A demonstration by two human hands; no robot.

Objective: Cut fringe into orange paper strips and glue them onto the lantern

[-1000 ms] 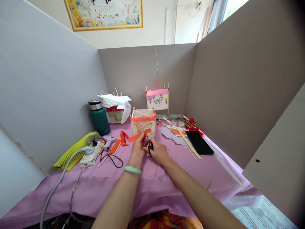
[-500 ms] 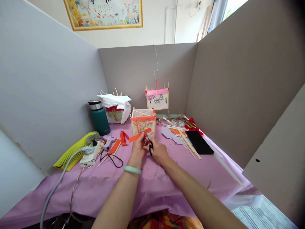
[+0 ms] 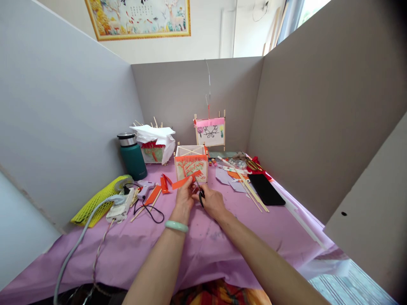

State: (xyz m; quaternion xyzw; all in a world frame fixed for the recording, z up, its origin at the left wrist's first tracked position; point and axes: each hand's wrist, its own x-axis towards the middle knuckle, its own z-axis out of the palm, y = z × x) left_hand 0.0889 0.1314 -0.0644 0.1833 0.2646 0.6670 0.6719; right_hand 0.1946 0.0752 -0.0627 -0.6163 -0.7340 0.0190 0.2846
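My left hand (image 3: 185, 198) pinches an orange paper strip (image 3: 180, 183) whose right end is cut into a fringe. In my right hand (image 3: 213, 203) is a pair of scissors (image 3: 201, 196) with black handles, its blades reaching up to the fringed part of the strip. Just behind the hands stands a square lantern (image 3: 190, 165) with a stick frame, a painted red tree and an orange fringe along its top edge. Folded orange paper pieces (image 3: 164, 184) lie left of my left hand.
At left are a green bottle (image 3: 132, 156), a hot glue gun (image 3: 146, 189), a power strip (image 3: 122, 207) and yellow netting (image 3: 98, 203). At right lie a black phone (image 3: 266, 189) and wooden sticks (image 3: 251, 192). A pink-topped lantern (image 3: 210, 132) hangs behind; grey partitions (image 3: 197, 89) enclose the table.
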